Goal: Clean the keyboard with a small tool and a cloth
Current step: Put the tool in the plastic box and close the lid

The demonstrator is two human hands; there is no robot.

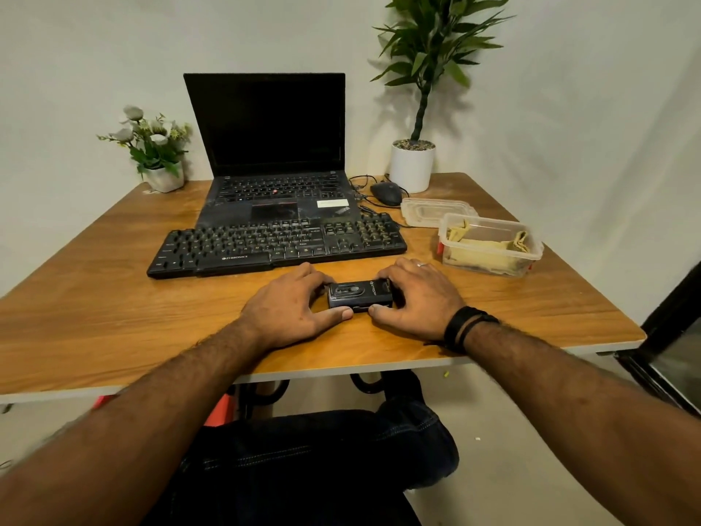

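Observation:
A black keyboard (pixel 277 244) lies across the middle of the wooden table (pixel 113 298), in front of an open laptop (pixel 273 157). Nearer to me, a small black tool case (pixel 358 294) rests on the table. My left hand (pixel 292 309) grips its left end, thumb at the front edge. My right hand (pixel 413 298) grips its right end the same way. A yellow cloth (pixel 489 246) lies folded inside a clear plastic box (pixel 536 252) at the right.
The box's lid (pixel 432 210) lies behind it. A black mouse (pixel 386 193) with its cable sits beside the laptop. A tall plant in a white pot (pixel 411 167) stands at the back right, a small flower pot (pixel 165 178) at the back left.

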